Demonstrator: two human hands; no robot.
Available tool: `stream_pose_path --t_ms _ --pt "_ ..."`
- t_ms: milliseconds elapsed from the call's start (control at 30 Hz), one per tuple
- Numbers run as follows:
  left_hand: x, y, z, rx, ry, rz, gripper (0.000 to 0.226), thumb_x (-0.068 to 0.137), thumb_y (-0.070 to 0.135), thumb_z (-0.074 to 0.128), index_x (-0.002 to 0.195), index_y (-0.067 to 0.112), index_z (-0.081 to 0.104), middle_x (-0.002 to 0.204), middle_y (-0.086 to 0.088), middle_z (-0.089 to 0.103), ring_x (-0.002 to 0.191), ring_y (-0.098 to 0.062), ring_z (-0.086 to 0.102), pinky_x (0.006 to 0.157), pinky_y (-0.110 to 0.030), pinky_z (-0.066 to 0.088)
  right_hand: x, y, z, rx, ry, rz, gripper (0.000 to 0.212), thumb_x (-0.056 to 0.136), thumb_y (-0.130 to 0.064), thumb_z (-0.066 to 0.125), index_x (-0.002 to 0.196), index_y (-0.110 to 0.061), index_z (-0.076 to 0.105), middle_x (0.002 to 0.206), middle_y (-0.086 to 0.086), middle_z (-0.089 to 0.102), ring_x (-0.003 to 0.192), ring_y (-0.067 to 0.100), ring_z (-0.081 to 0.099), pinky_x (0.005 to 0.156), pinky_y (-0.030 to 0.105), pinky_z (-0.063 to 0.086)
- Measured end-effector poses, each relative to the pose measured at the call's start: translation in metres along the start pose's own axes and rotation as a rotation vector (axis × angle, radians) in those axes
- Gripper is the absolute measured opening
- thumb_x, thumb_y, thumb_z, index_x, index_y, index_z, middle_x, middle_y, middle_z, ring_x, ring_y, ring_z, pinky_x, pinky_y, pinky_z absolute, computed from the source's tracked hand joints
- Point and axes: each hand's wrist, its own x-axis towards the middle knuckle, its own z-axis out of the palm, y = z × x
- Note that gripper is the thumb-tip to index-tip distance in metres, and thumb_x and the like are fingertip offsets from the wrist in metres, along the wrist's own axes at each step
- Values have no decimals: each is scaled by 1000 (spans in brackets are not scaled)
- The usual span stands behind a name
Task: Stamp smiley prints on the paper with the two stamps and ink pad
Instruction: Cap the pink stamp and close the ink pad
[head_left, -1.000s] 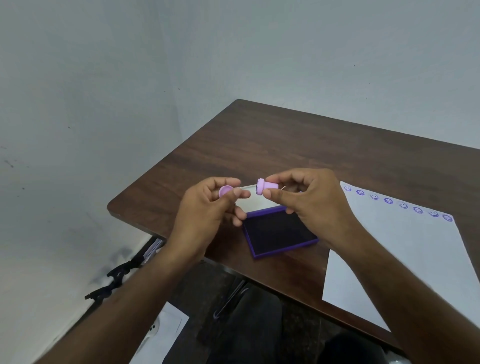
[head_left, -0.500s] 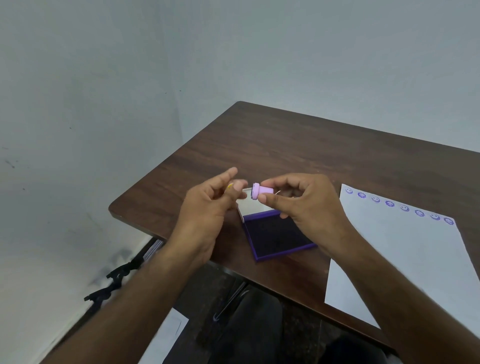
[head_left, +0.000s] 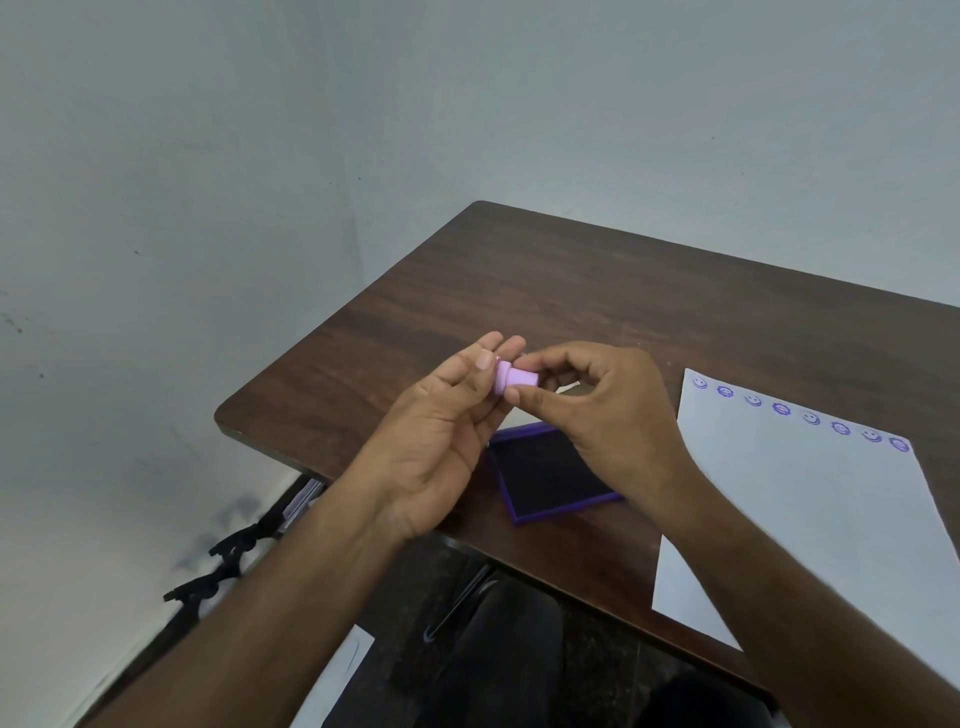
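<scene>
lilac stamp (head_left: 511, 383) sideways above open ink pad (head_left: 550, 475).

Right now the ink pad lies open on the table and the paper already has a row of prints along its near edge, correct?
Not quite. In the head view the ink pad lies open on the table, but the prints run along the paper's far edge.

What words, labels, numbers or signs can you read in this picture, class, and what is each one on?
No words, brand names or numbers can be read anywhere.
Paper: a row of eight purple stamped smiley prints along its top edge, signs rather than text.
Pink stamp, ink pad: no label shows.
</scene>
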Motion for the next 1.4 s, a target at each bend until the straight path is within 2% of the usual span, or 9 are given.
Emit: stream_pose_path --t_ms 167,333,500,667,833,1000,1167,1267,1400 --pt "0 -2 0 -54 1 -22 43 92 12 53 135 6 49 130 -8 65 118 -21 63 103 -33 46 1 1 3 -24 21 -28 23 76 -30 76 99 -30 71 79 -33 58 79 -13 61 69 -1 45" --pt "-1 -1 2 -47 16 -45 40 94 13 51 134 6 50 130 -8 65 119 -21 62 108 -34 44 1 -3 1 -52 23 -83 24 75 -25 77 99 -23 73 86 -17 67 81 -2 65 74 6 50" --pt "0 4 5 -38 -20 -46 47 89 11 55 135 8 50 130 -5 64 121 -19 61 104 -33 45 3 -3 2 -35 31 -74 24 76 -26 76 100 -26 72 77 -30 58 74 -9 64 67 2 48" --pt "1 12 6 50 -90 -49 51 89 4 51 139 11 47 137 -1 59 121 -16 60 104 -30 45 2 -2 -1 10 -2 -34 21 78 -28 74 99 -28 70 73 -26 62 71 -6 66 62 3 49" --pt "4 18 1 72 -36 -20 44 92 17 55 135 10 51 133 -6 62 123 -22 59 112 -38 38 1 0 -3 -32 79 -23 27 77 -28 76 103 -23 72 81 -18 64 71 -2 65 69 7 51" --pt "1 15 -1 693 151 123 27 84 38 66 99 18 77 97 -8 77 86 -16 68 93 -46 52 3 4 -2 -62 104 -4 28 76 -27 76 103 -20 72 88 -13 64 78 -2 62 73 9 48" --pt "4 14 -3 729 168 230 16 85 19 69 94 9 78 82 -15 76 70 -14 66 74 -32 55 4 -1 -1 -42 94 -21 26 77 -28 75 102 -20 73 81 -13 66 70 -2 63 65 6 50" --pt "7 18 -5 793 114 233 18 85 14 68 99 7 76 77 -4 77 69 -12 67 68 -23 56 7 -2 -5 -43 64 -8 26 77 -28 76 101 -20 74 81 -8 69 70 5 66 66 16 56" --pt "12 21 -5 861 50 223 22 87 17 67 106 7 74 84 -6 77 72 -11 69 65 -21 55 12 -2 -10 -33 52 -12 28 76 -25 77 102 -18 74 85 -4 71 74 11 68 72 29 60"
